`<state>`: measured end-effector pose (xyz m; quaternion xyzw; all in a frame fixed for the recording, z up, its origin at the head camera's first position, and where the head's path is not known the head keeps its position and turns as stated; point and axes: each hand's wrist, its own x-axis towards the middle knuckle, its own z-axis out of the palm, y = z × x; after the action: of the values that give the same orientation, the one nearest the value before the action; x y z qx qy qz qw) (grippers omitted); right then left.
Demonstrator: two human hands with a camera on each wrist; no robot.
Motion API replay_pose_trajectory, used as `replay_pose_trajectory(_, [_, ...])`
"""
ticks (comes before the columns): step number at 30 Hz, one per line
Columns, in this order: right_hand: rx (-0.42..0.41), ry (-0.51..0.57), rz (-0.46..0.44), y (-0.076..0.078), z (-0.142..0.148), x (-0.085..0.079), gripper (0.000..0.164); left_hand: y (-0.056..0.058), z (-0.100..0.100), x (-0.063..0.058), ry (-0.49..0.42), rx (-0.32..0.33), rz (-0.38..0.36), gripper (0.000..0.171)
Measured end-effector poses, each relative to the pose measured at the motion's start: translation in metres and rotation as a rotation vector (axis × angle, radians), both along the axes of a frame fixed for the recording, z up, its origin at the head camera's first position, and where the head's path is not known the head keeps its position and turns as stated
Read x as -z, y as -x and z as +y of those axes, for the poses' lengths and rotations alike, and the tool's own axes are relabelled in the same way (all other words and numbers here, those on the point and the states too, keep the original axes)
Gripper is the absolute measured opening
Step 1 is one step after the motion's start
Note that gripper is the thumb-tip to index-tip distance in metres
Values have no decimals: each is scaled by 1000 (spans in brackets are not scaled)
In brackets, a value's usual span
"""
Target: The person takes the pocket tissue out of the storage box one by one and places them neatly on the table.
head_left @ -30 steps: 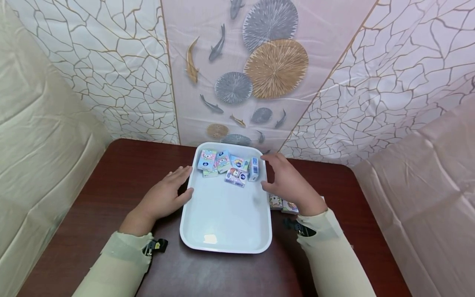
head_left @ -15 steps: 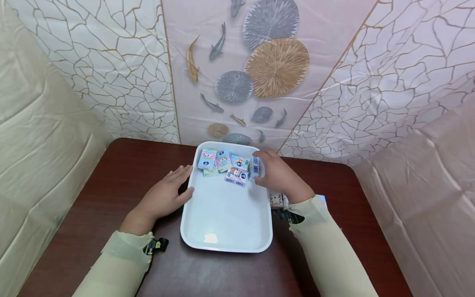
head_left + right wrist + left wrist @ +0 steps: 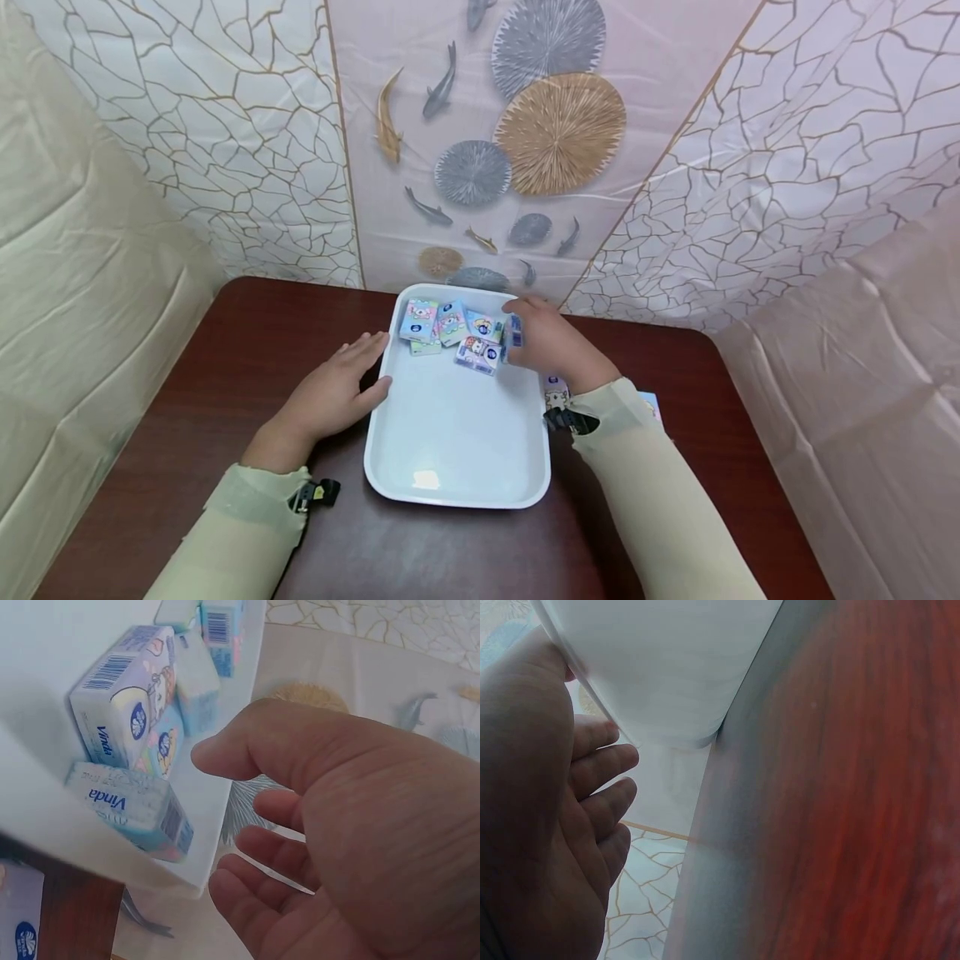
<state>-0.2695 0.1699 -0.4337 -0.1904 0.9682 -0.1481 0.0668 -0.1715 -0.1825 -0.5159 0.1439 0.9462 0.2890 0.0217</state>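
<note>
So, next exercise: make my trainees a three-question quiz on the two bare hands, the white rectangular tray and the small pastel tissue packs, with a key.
1. Multiple choice: At which rim of the glossy white rectangular tray is the left hand? A) right; B) left; C) near.

2. True or false: The right hand is toward the tray's far end.

3. Fill the gap: In the right wrist view, the blue word on the blue-and-white box-shaped tissue pack beside the right hand reads ____.

Key: 1. B; 2. True; 3. Vinda.
</note>
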Motion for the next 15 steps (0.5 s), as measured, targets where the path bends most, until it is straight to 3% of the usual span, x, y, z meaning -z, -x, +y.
replay_pose_trajectory(15, [-6,-173,-23,17,-13,8,86,0,1,-1,-3,-3,5,78])
